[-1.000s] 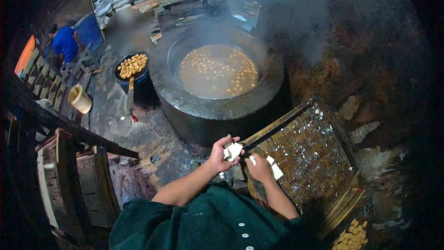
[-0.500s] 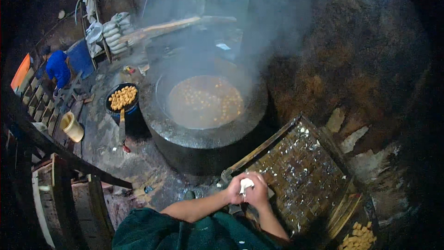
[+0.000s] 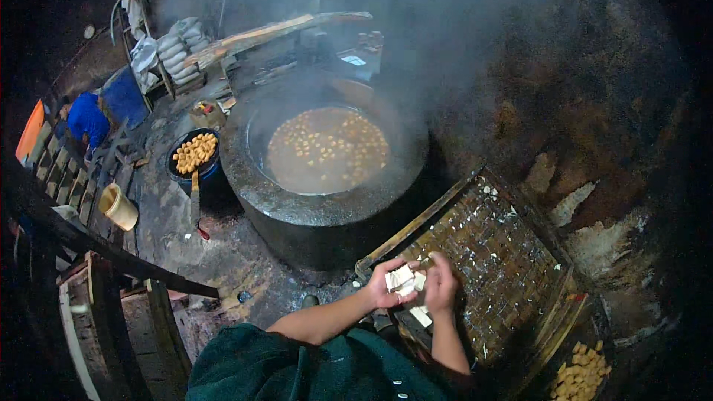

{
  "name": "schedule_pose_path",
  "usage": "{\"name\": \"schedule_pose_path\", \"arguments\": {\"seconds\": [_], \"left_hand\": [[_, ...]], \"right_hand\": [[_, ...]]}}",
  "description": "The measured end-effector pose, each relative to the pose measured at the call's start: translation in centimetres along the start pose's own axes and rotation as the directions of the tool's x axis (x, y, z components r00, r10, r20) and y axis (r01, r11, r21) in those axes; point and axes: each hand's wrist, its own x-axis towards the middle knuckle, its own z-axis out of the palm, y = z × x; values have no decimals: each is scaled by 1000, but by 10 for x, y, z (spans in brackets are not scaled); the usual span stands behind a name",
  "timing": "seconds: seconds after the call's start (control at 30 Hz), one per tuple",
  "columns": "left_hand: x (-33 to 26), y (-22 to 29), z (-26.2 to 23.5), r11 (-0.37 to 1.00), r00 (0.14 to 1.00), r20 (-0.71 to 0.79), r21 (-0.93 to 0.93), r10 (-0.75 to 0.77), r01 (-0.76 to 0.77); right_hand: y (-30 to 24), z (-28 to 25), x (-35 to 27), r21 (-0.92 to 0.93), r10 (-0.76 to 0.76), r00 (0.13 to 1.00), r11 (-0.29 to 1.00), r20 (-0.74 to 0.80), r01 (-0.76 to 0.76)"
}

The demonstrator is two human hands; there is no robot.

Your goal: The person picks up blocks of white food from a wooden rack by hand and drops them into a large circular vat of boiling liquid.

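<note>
Far to the left of the hands, a person in a blue top (image 3: pixel 88 120) crouches beside stacked wooden frames (image 3: pixel 56 171), and a pale bucket (image 3: pixel 119 207) stands on the dark, wet floor (image 3: pixel 223 252). Nearer, up and to the left of the hands, a dark basin (image 3: pixel 194 154) holds golden fried pieces, seemingly placed close to the fryer so cooked pieces can be moved across easily. Directly beyond the hands stands a large round vat (image 3: pixel 327 152) of hot liquid with pale cubes floating in it; steam rises toward the blackened wall behind.

The left hand (image 3: pixel 382 289) is cupped palm-up and closed around a small stack of white tofu squares (image 3: pixel 402 278), held at chest height in front of the green garment (image 3: pixel 297 371). The right hand (image 3: pixel 443 286) meets it from the other side, fingers curled onto the same stack; both grips are together on the squares, apparently to keep the soft pieces from slipping apart. One more white piece (image 3: pixel 421 316) lies just below the hands.

To the right of the hands, a slatted bamboo tray (image 3: pixel 512 267) rests tilted against the vat's base, dotted with white crumbs; its slant suggests draining. Lower right, beyond the tray's edge, lies a heap of fried cubes (image 3: pixel 581 375). The room is dim, smoky and soot-stained.
</note>
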Motion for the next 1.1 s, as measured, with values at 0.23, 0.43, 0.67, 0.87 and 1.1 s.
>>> {"name": "schedule_pose_path", "arguments": {"seconds": [0.23, 0.43, 0.67, 0.87, 1.1], "left_hand": [[-10, 21, -19, 985, 985, 28, 6, 170, -171], [-20, 20, -18, 975, 973, -55, -8, 223, -224], [-22, 17, -20, 976, 971, -95, 21, 219, -218], [-24, 15, -18, 972, 968, -102, 71, 229, -222], [-28, 14, -20, 977, 969, -131, 54, 210, -205]], "right_hand": [[93, 4, -19, -622, -61, 992, 775, 109, 116], [67, 10, -10, -697, 125, 977, 717, 174, 32], [45, 17, -7, -823, 110, 956, 541, 272, 172], [81, 3, -16, -725, -154, 931, 590, 332, 356], [104, -10, -18, -658, -317, 897, 611, 307, 441]]}}
